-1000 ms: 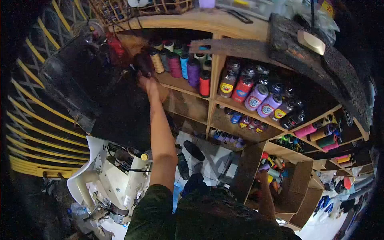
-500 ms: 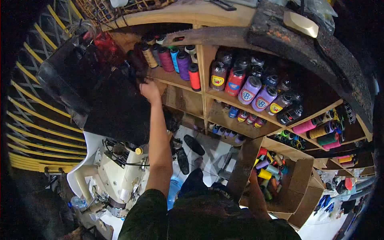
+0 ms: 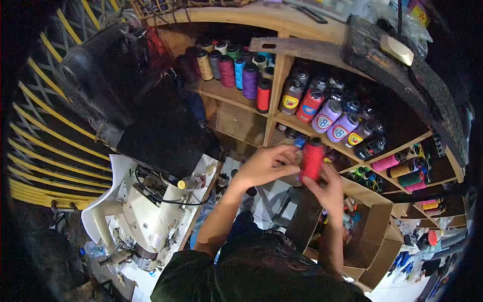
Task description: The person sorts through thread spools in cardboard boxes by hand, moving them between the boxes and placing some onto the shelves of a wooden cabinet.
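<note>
My right hand (image 3: pixel 329 189) grips a red thread spool (image 3: pixel 313 162) with a dark top, held upright in front of the shelves. Just left of the spool, my left hand (image 3: pixel 266 165) has its fingers bent and apart, the tips close to the spool's side. Below my right forearm stands an open cardboard box (image 3: pixel 370 236), with several thread spools (image 3: pixel 348 216) of mixed colours inside, partly hidden by the arm.
A wooden shelf unit (image 3: pixel 275 95) holds rows of thread cones (image 3: pixel 250 80) and labelled bottles (image 3: pixel 322 118). At left, a white sewing machine (image 3: pixel 156 214) stands on a table below a black covering (image 3: pixel 161 126). Yellow folding-gate bars (image 3: pixel 60 156) line the far left.
My left hand has come from the upper-left shelf to the middle. My right hand has risen out of the box with the red spool in it. The view has shifted slightly.
</note>
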The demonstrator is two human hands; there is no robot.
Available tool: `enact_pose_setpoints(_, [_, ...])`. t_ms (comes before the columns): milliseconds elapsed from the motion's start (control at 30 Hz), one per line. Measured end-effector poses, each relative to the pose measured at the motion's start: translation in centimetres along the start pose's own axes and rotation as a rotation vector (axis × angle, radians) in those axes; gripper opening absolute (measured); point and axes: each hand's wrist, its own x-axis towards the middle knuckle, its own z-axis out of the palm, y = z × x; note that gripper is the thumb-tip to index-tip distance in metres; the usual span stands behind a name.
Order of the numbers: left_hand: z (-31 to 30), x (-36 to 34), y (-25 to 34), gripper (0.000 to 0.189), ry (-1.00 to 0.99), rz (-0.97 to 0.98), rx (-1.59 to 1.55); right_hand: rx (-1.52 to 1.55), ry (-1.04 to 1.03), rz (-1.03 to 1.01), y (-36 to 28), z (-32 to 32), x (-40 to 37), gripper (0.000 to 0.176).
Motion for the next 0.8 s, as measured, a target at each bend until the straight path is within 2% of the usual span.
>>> enact_pose_setpoints(33, [0.0, -0.2, 0.2, 0.044, 0.027, 0.001, -0.026, -0.107, 0.001, -0.022, -2.3, 1.6, 1.6, 0.046])
enact_pose_setpoints(67, [-0.7, -0.2, -0.4, 0.037, 0.250, 0.113, 0.227, -0.147, -0.028, 0.004, -3.6, 3.2, 3.2, 0.052])
enact_pose_setpoints(100, [-1.4, -0.2, 1.2, 0.034, 0.338, 0.017, 0.056, -0.150, 0.001, -0.040, -3.9, 4.9, 4.3, 0.054])
enact_pose_setpoints(167, [-4.2, 0.0, 1.0, 0.032, 0.557, 0.085, 0.135, -0.161, 0.054, -0.136, -3.4, 7.6, 6.1, 0.059])
enact_pose_setpoints(233, [-8.2, 1.0, 0.4, 0.028, 0.835, 0.040, 0.411, -0.232, -0.036, -0.195, -3.6, 8.5, 6.3, 0.063])
enact_pose_setpoints(267, [-10.2, 1.8, 0.2, 0.026, 0.965, 0.122, 0.562, -0.059, -0.243, 0.066, -4.8, 8.1, 5.8, 0.061])
enact_pose_setpoints(367, [-16.1, 4.6, -1.6, 0.028, 1.242, 0.250, 0.941, -0.040, -0.306, -0.012, -1.4, 8.8, 3.8, 0.058])
enact_pose_setpoints(467, [-20.2, 7.7, -5.0, 0.031, 1.405, 0.290, 1.045, -0.040, -0.314, 0.089, 0.3, 7.9, 1.7, 0.052])
enact_pose_setpoints(533, [-20.9, 8.3, -5.0, 0.030, 1.384, 0.143, 0.869, -0.056, -0.362, 0.213, 0.4, 6.5, 0.7, 0.049])
enact_pose_setpoints(567, [-21.3, 8.7, -4.9, 0.030, 1.369, 0.074, 0.779, -0.076, -0.347, 0.214, 0.9, 6.0, 0.4, 0.049])
enact_pose_setpoints(600, [-22.2, 9.1, -6.0, 0.033, 1.398, 0.116, 0.810, -0.096, -0.337, 0.222, 1.5, 5.4, -0.3, 0.048])
enact_pose_setpoints(700, [-22.9, 8.9, -6.0, 0.035, 1.338, -0.136, 0.865, -0.121, -0.312, 0.187, 4.1, 3.6, -2.0, 0.048])
enact_pose_setpoints(767, [-22.6, 8.6, -6.9, 0.034, 1.372, -0.044, 0.901, -0.197, -0.283, 0.130, 6.4, 2.8, -3.3, 0.048])
enact_pose_setpoints(800, [-22.6, 8.3, -7.5, 0.034, 1.381, -0.009, 0.926, -0.094, -0.295, 0.335, 5.5, 2.3, -3.5, 0.048])
